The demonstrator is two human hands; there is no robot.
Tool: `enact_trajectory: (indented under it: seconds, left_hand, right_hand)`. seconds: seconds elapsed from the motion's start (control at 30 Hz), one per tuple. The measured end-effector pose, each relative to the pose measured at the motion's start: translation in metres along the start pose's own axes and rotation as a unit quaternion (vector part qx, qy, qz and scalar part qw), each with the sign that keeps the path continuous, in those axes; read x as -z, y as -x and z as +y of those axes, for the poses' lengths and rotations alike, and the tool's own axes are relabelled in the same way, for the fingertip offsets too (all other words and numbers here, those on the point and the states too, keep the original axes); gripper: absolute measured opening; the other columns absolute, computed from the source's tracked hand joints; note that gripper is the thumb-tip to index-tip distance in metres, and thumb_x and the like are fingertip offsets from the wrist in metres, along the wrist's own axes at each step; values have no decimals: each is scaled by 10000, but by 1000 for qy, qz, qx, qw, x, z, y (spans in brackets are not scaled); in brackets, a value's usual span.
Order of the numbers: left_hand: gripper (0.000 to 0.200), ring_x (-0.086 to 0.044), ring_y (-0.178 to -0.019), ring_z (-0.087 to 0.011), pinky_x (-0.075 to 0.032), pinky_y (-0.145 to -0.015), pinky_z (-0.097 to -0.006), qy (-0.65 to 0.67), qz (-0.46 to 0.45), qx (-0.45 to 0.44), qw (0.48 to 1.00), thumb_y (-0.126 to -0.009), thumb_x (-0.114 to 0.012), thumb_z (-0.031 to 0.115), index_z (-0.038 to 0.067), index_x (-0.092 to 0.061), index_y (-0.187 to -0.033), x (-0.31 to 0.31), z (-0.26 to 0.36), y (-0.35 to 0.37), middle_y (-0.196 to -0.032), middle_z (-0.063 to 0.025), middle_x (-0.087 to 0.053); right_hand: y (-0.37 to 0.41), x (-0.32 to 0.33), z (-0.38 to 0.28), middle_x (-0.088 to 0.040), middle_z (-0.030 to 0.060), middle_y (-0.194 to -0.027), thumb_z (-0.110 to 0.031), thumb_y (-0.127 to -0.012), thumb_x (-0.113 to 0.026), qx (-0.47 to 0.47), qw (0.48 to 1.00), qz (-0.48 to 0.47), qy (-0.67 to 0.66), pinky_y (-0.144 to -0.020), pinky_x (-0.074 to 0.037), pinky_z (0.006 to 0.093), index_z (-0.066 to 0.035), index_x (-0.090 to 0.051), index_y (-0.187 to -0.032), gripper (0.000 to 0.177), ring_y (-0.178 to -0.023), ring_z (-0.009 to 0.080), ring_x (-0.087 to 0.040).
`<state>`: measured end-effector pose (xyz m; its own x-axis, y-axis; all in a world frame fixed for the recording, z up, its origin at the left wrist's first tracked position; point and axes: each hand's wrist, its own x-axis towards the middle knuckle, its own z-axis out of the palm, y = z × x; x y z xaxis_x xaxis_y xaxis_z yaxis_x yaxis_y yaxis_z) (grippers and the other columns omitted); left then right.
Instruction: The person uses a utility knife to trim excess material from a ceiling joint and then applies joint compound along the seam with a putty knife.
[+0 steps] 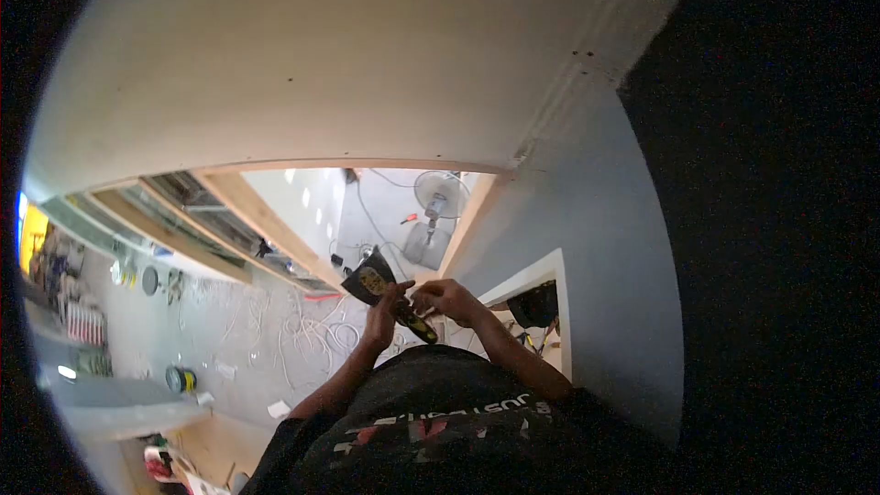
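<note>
My left hand (381, 319) is closed around the neck of a wide drywall taping knife (373, 279). The blade is dark with a yellowish patch and points up and to the left; its black-and-yellow handle slants down to the right, towards my shirt. Close beside the handle is my right hand (447, 301), with bent fingers pressed together. What those fingers hold, if anything, is too small to tell.
A pale wall panel (302, 82) with screw holes spans the top, above wooden framing (266, 225). Beyond the opening stands a fan (438, 202). A white-framed opening (562, 312) is at right. Cables (312, 335) and buckets (180, 379) lie on the floor.
</note>
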<state>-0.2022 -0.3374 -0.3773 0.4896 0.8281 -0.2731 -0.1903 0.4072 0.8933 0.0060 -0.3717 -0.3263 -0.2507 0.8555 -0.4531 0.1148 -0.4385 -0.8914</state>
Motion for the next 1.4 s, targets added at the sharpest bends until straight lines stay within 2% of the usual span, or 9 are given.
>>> enact_trajectory:
  seconds: [0.17,0.23,0.43,0.5,0.63,0.83,1.0,1.3,1.4]
  left_hand:
    - [539,-638,-904,-224,-513,-866,-393,68,-73,17,995,-1087,-411,465,-7,-668,-1125,-14,53,4,-957,-101,-651]
    - [542,-658,-940,-244,-535,-906,-433,-270,-153,-130,942,-1082,-414,475,-6,-652,-1152,-23,72,3,-968,-110,-662]
    - [473,-694,-964,-294,-550,-952,-488,92,-266,94,955,-1087,-417,432,6,-606,-1171,-52,110,-42,-1007,-143,-684]
    - [471,-700,-933,-287,-559,-910,-466,-253,-256,-68,930,-1089,-415,428,4,-612,-1148,-60,109,-41,-992,-143,-686]
    - [490,-699,-1000,-331,-547,-929,-467,121,-296,140,937,-1053,-497,463,-1,-628,-1138,-71,105,-61,-1089,-188,-699]
    - [479,-675,-1078,-477,-509,-975,-615,69,-201,45,976,-1012,-594,460,-15,-598,-1077,-60,102,-47,-1051,-267,-706]
    - [383,-600,-586,-318,-553,-625,-532,57,-96,140,984,-979,-632,427,55,-571,-914,-17,49,-41,-630,-79,-536]
    - [247,-547,-546,-231,-501,-564,-416,4,-66,137,988,-966,-645,266,28,-577,-965,-16,86,-27,-632,-41,-485]
    - [249,-544,-522,-236,-501,-548,-421,-8,-64,133,989,-961,-665,276,40,-585,-962,11,77,-36,-608,-38,-470]
  right_hand:
    - [13,19,-9,-665,76,-1154,-389,-1008,-659,30,982,-41,-182,-857,-569,328,-66,-530,-1432,549,-1016,164,-666]
    - [15,9,-11,-621,77,-1246,-374,-1020,-624,147,981,-43,-120,-970,-534,391,-93,-446,-1503,586,-1123,199,-629]
    - [31,8,-49,-625,51,-1113,-371,-1027,-604,182,912,49,-364,-952,-505,396,-109,-539,-1397,458,-1012,186,-622]
    - [28,21,-44,-622,20,-978,-356,-1035,-601,189,944,52,-266,-814,-480,362,-113,-617,-1234,315,-883,158,-588]
    - [28,28,-48,-627,23,-909,-392,-1047,-569,211,916,134,-313,-774,-463,342,-84,-644,-1117,325,-822,153,-587]
    - [71,106,-130,-687,129,-791,-459,-1089,-445,286,844,449,-65,-664,-572,360,-65,-560,-1119,412,-645,225,-676]
    - [69,179,-211,-655,157,-1036,-395,-1097,-451,427,643,611,174,-848,-525,389,-49,-533,-1303,411,-955,282,-664]
    - [84,225,-340,-649,223,-1232,-214,-1070,-537,517,413,699,272,-962,-529,435,-41,-511,-1416,388,-1145,352,-659]
    - [87,230,-363,-612,236,-1338,-196,-1047,-582,479,455,697,278,-1017,-515,465,-67,-473,-1476,461,-1232,382,-622]
